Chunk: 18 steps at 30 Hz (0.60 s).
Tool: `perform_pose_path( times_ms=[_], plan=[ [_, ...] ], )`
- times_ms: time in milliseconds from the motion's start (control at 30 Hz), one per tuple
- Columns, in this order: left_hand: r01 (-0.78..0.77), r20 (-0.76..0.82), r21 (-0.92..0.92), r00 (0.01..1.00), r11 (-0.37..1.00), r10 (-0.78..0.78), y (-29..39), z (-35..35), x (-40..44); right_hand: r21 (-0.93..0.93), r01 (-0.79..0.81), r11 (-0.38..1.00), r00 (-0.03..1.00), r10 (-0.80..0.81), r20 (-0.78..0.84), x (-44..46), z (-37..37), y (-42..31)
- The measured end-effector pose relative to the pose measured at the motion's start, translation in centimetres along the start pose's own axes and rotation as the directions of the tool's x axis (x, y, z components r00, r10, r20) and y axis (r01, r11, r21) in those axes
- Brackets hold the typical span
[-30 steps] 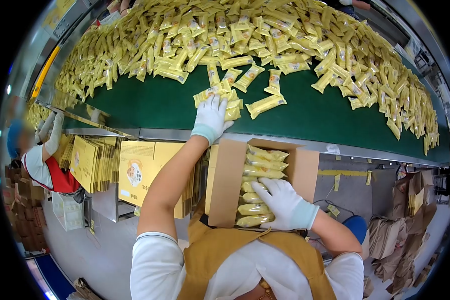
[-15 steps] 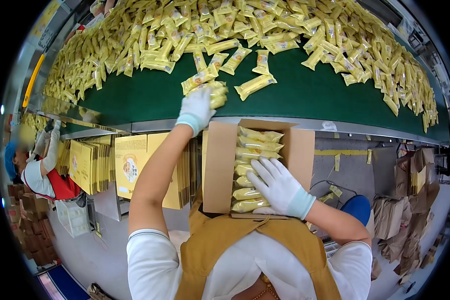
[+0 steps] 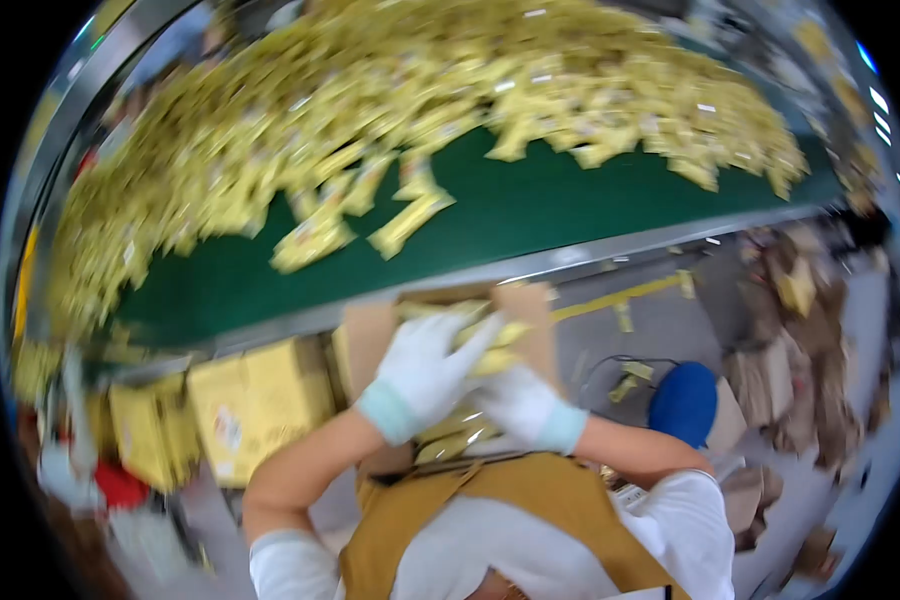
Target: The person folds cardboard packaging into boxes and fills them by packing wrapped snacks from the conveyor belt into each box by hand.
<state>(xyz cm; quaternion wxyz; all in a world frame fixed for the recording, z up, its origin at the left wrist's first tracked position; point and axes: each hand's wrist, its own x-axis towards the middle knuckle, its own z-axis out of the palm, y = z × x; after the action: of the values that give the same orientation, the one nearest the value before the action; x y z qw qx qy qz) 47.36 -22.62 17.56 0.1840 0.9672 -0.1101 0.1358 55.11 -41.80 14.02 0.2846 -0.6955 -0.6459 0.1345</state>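
Note:
My left hand (image 3: 425,365), in a white glove, is over the open cardboard box (image 3: 528,320), its fingers wrapped round yellow packets. Beside it, lower and to the right, my right hand (image 3: 523,402) is inside the box against the packets; motion blur and the left hand hide its fingertips. Yellow wrapped packets (image 3: 457,440) lie in a row in the box, partly covered by both hands. Beyond the box, a few loose packets (image 3: 410,222) rest on the green belt (image 3: 510,215) in front of a large heap.
A metal rail (image 3: 570,258) edges the belt. Folded yellow cartons (image 3: 260,405) stand at the left, with a person in a red apron (image 3: 120,485) beyond. A blue stool (image 3: 683,403) and brown paper or cardboard (image 3: 780,380) are at the right.
My left hand has come from the belt to the box with packets from there. My right hand has moved in nearer to it. The whole view has tilted and blurred.

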Motion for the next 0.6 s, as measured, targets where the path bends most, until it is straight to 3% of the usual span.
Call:
perform_pose_path(
  times_ms=[167, 233, 333, 467, 567, 600],
  plan=[
    [0.057, 0.119, 0.133, 0.99, 0.989, -0.073, -2.4, 3.1, -1.5, 0.021, 0.168, 0.986, 0.941, -0.154, -0.302, -2.1, 2.5, 1.2],
    [0.042, 0.178, 0.209, 0.981, 0.977, -0.081, -1.6, 2.9, -1.9, 0.055, 0.149, 0.987, 0.958, -0.13, -0.257, -2.2, 2.4, 0.9],
    [-0.013, 0.276, 0.232, 0.96, 0.973, -0.053, -1.7, 3.0, -2.6, -0.001, 0.192, 0.981, 0.901, -0.177, -0.397, -2.4, 4.4, 1.1],
    [0.102, 0.395, 0.125, 0.907, 0.987, -0.144, -0.9, 2.2, -2.1, 0.011, 0.11, 0.994, 0.921, -0.098, -0.378, -3.0, 3.8, 0.8],
    [-0.074, 0.337, 0.399, 0.939, 0.914, -0.071, -0.7, 3.6, -2.4, 0.065, 0.018, 0.998, 0.909, 0.011, -0.416, -2.6, 3.5, 1.4],
    [0.055, 0.408, 0.259, 0.899, 0.964, -0.161, 0.0, 3.1, -1.6, 0.092, -0.038, 0.995, 0.882, 0.077, -0.465, -1.8, 2.9, 1.8]
  ],
)
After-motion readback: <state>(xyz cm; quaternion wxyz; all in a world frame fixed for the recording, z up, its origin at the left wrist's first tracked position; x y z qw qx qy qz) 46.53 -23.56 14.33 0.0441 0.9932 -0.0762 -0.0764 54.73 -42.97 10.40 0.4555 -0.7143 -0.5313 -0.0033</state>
